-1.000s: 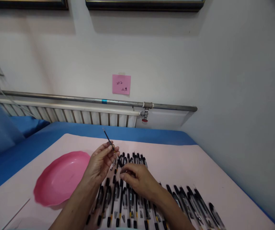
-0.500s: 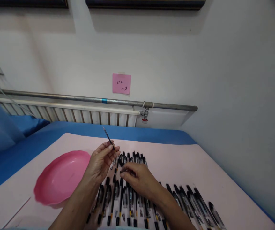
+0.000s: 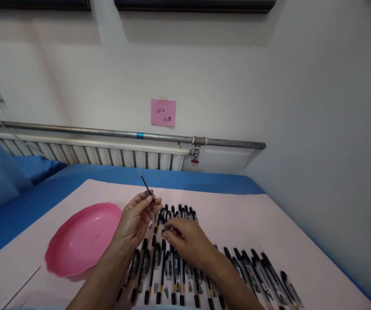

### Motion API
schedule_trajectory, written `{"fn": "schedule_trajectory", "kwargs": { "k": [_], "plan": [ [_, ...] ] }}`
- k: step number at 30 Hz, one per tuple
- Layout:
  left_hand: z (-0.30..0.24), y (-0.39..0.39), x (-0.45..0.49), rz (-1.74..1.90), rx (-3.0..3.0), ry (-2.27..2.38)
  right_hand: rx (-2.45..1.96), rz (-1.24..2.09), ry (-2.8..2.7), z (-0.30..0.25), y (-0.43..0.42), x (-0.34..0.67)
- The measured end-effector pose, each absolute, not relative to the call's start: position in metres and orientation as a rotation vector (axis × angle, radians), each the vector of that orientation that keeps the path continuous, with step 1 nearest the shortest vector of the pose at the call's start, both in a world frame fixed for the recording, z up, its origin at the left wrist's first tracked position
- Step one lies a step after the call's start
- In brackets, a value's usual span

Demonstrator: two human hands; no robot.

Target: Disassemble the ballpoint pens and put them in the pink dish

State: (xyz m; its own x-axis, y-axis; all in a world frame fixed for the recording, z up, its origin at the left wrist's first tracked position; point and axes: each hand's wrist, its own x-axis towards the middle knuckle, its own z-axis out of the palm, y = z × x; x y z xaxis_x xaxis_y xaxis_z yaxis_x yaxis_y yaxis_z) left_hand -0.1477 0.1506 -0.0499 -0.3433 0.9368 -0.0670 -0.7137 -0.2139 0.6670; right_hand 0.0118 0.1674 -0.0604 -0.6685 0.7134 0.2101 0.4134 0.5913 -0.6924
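Pen refill (image 3: 146,184), head view: held above the pink sheet (image 3: 237,224), near the bowl's right side. Long axis slants; the slim end points up and to the left, away from the wearer, the other down towards the right hand (image 3: 188,242). Left hand (image 3: 137,218) pinches it between thumb and fingers. Right fingers are bent in at a black piece (image 3: 162,217); whether they grip it cannot be told. Pink note (image 3: 163,113) on the wall reads "252", with handwritten characters beneath, not certain. Markings on the pens (image 3: 176,263) below: illegible. Pink bowl (image 3: 54,254) stands left.
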Motion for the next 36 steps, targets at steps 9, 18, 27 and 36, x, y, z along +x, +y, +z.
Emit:
{"fn": "schedule_trajectory", "kwargs": {
  "k": [9, 18, 27, 36],
  "plan": [
    [-0.0484, 0.1508, -0.1476, 1.833, 0.414, 0.756, -0.886, 0.852, -2.324, -0.0617, 0.1668, 0.0114],
    [-0.0478, 0.1502, -0.1471, 1.837, 0.427, 0.756, -0.893, 0.828, -2.339, -0.0616, 0.1667, 0.0118],
    [-0.0489, 0.1504, -0.1477, 1.839, 0.446, 0.753, -0.889, 0.843, -2.352, -0.059, 0.1663, 0.0118],
    [-0.0487, 0.1481, -0.1426, 1.811, 0.536, 0.792, -0.901, 0.839, -2.326, -0.0576, 0.1654, 0.0111]
  ]
}}
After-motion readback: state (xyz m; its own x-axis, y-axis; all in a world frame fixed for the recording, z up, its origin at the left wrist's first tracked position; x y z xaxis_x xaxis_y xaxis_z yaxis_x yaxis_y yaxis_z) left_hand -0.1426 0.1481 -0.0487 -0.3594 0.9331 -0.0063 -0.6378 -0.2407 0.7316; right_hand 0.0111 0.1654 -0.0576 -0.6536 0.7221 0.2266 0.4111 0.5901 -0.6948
